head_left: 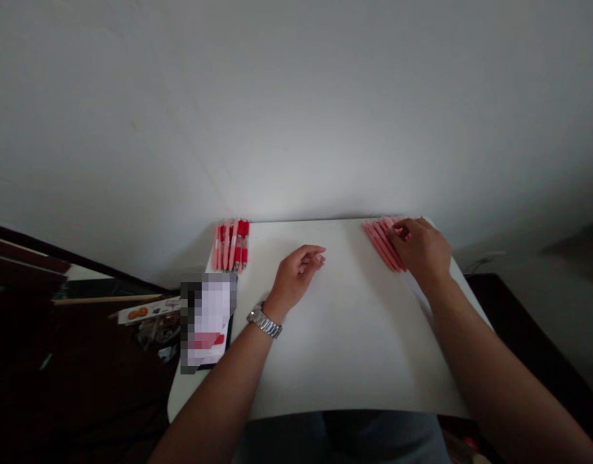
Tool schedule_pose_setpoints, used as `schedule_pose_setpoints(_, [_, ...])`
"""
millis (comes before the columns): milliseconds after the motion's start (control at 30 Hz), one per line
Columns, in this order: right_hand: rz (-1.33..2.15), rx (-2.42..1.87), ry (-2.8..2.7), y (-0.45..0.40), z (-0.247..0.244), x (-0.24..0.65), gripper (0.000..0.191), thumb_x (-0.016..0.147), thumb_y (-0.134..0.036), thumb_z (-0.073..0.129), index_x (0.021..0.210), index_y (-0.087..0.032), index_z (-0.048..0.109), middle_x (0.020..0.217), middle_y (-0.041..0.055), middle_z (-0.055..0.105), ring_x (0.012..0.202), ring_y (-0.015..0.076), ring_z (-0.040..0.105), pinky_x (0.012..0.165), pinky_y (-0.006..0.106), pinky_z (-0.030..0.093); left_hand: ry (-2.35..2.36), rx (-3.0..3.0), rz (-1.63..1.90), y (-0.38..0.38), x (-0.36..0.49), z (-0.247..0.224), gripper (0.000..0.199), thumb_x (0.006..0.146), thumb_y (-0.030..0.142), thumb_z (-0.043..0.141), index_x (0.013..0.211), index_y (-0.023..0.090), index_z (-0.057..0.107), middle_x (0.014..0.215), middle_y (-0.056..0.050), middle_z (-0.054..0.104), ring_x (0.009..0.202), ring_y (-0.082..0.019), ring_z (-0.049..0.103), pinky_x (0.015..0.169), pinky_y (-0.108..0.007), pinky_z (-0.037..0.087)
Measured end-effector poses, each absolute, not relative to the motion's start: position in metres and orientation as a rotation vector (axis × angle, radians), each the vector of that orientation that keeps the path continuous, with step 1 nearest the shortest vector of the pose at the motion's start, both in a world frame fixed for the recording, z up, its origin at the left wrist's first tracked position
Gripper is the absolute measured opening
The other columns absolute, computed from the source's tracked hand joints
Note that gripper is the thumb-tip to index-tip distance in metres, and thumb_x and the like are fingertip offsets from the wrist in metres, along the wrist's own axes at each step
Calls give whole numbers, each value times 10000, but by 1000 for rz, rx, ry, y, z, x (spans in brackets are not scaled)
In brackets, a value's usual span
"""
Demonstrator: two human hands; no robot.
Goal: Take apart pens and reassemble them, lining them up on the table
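A slanted row of pink pens [381, 241] lies at the far right of the white table [345, 335]. My right hand [422, 248] is over the right side of that row, thumb and forefinger pinched together at the pens' upper part. They seem to grip a pink pen there, though the hand hides part of it. Above the middle of the table, my left hand [299, 274] is loosely curved, its fingers apart from the thumb and nothing between them. A silver watch [264, 320] circles the left wrist.
Several pink and red pens [231, 245] stand side by side at the far left corner. Below them lies a flat device [214, 322], blurred by pixels. A grey wall [301, 116] rises behind the table's far edge. Clutter [154, 322] shows beyond the left edge.
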State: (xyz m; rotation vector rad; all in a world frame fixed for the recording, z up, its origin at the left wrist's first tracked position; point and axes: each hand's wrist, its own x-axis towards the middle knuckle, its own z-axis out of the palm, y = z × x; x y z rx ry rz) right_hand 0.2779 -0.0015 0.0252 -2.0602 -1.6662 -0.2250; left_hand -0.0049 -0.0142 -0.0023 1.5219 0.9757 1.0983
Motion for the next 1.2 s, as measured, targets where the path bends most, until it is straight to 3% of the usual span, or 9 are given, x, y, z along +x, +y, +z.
schedule_pose_setpoints(300, [-253,-1889,-1686,-1,25,272,229,949,-388,573,933,-211,717,872,61,698,746,200,595,600,304,319,979,1521,1098,-15,-6,-2,363,958,471,615,1138,165,690,986,-86,735,917,-166,710,847,-295,594])
schedule_pose_setpoints(500, [-218,-1648,-1883,-6,22,255,301,991,-417,538,783,-214,615,765,37,642,722,193,567,650,308,344,988,1525,1097,-14,-6,-2,369,957,478,611,1127,161,696,978,-87,738,905,-166,712,841,-294,596])
schedule_pose_setpoints(767, [52,-1346,-2119,-19,14,216,257,992,-363,569,784,-217,534,750,33,591,665,174,509,633,308,349,1002,1531,1094,-15,-5,2,351,962,465,606,1104,159,706,968,-87,735,897,-166,713,851,-297,599])
schedule_pose_setpoints(1200, [283,-1279,-2159,-11,-6,208,251,978,-308,576,763,-222,480,721,25,540,695,191,486,652,318,348,1008,1564,1092,-15,-6,-1,349,969,477,589,1094,174,709,978,-81,740,903,-169,713,846,-295,594])
